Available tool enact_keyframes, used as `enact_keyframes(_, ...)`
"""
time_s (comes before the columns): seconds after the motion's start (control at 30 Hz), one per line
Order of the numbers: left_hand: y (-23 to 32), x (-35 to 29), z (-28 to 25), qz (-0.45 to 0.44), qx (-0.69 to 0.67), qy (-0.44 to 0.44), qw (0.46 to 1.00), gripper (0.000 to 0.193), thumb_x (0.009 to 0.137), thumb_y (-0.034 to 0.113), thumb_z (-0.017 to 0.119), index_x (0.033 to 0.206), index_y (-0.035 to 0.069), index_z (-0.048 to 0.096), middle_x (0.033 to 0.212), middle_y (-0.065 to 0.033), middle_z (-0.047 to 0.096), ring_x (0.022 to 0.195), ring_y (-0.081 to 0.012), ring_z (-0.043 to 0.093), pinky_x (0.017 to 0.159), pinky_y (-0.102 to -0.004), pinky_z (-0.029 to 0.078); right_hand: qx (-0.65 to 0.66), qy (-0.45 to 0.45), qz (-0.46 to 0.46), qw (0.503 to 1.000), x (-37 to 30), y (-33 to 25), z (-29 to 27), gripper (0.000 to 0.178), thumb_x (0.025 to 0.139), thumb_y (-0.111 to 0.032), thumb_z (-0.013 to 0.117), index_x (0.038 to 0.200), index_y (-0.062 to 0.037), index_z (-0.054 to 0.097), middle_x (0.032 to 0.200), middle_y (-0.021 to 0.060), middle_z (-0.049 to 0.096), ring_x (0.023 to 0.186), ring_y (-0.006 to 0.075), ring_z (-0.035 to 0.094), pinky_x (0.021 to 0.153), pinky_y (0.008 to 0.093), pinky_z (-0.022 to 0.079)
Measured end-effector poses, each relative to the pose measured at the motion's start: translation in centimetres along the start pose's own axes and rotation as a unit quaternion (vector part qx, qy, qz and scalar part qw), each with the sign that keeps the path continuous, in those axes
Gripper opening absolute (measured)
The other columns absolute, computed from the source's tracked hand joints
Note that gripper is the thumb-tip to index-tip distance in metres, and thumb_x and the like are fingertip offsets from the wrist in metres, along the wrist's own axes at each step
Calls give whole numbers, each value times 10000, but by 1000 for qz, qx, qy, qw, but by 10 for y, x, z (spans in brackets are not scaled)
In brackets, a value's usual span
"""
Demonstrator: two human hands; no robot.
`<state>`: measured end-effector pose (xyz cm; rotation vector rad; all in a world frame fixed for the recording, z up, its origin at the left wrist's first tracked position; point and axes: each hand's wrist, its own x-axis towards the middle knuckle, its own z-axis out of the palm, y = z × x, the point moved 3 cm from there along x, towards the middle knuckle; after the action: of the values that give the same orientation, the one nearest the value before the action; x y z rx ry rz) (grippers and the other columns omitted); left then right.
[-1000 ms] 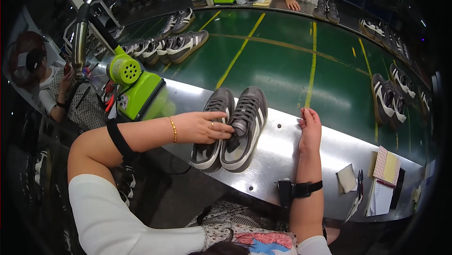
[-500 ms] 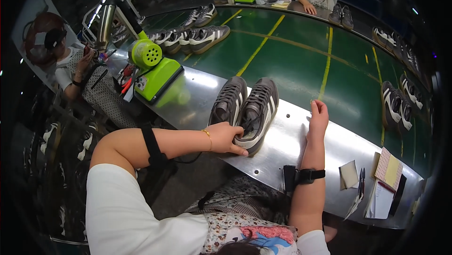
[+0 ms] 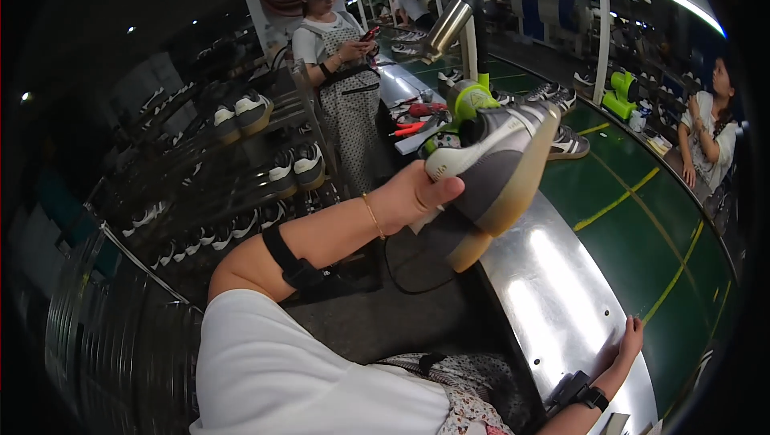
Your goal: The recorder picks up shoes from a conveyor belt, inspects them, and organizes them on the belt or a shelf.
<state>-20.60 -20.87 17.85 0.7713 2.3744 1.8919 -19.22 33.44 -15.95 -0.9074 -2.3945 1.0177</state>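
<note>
Your left hand [image 3: 413, 194] clenched the heels of a pair of grey sneakers [image 3: 489, 170], lifted clear of the steel table [image 3: 553, 290], toes aimed up and away from you. Your right hand [image 3: 630, 343], farther off, lay flat and released on that table beside the green conveyor belt [image 3: 642, 218]

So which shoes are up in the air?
The grey suede pair with pale gum soles, gripped in the left hand. All other shoes sit on racks or the belt.

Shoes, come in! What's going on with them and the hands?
Left hand grips grey shoes, lifted off the bench. Right hand flat on bench. Nothing blocking.
</note>
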Motion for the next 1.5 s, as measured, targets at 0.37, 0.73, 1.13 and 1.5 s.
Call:
enact_keyframes(0.37, 73, -126, -240, 87, 642, 598, 472, 658, 601, 657, 672, 940, 94, 639, 746, -174, 611, 724, -364, 601, 615, -434, 481, 128, -53, -40, 990, 50, 50, 17, 436, 883, -328, 546, 1109, 45, 554, 1085, 173, 598, 1006, 252, 558, 896, 323, 412)
enact_keyframes(0.73, 69, -237, -422, -236, 735, 499, 394, 621, 641, 650, 626, 1012, 152, 622, 898, -110, 631, 843, -286, 622, 676, -398, 501, 7, 10, -58, 998, 51, 36, 6, 371, 906, -345, 509, 909, 24, 547, 824, 130, 586, 756, 222, 530, 737, 325, 431)
enact_keyframes(1.13, 29, -224, -569, -287, 718, 389, 501, 634, 691, 514, 655, 1219, 190, 519, 1185, -108, 552, 1108, -303, 516, 892, -434, 414, -117, 41, 13, 992, 36, 4, 6, 270, 878, -257, 551, 886, 13, 548, 799, 152, 604, 738, 257, 570, 717, 361, 446)
enact_keyframes(1.5, 3, -7, -393, 260, 647, 404, 592, 226, 830, 131, 597, 1030, 29, 569, 1059, -116, 556, 1017, -288, 525, 890, -362, 400, -166, 39, 57, 984, -24, -64, -3, 341, 829, -406, 550, 958, -90, 559, 899, 83, 638, 898, 262, 598, 836, 387, 372)
